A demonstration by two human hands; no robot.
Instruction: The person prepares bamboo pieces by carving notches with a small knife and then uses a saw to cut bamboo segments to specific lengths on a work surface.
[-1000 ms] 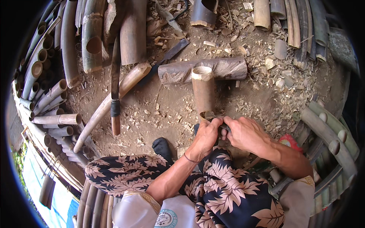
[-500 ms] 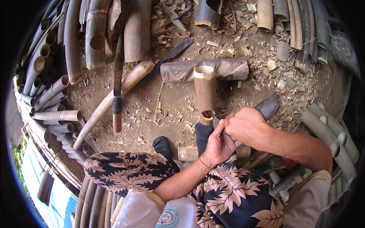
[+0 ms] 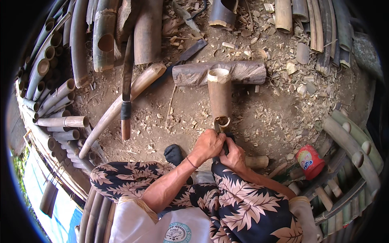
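A brown bamboo tube (image 3: 219,95) leans with its far end on a dark, rough-cut log (image 3: 190,75). Its near end has a notched opening, close to my right foot, which is mostly hidden behind my hands. A narrow knife blade (image 3: 216,126) touches the rim of that opening. My left hand (image 3: 207,144) is closed around the knife near the blade, its fingers curled. Just right of it, my right hand (image 3: 234,156) is also closed on the knife, lower down; the handle is largely hidden between the hands.
On the left lie a long-bladed tool with a wooden handle (image 3: 126,127), a long pale pole (image 3: 111,113) and stacked bamboo tubes (image 3: 63,121). Wood chips cover the ground. A red container (image 3: 310,162) stands at right beside a bamboo frame (image 3: 350,139).
My right hand has swung down and left, turning the knife more upright. My left hand has moved left and up, its fingers now curled. The red container has come into fuller view.
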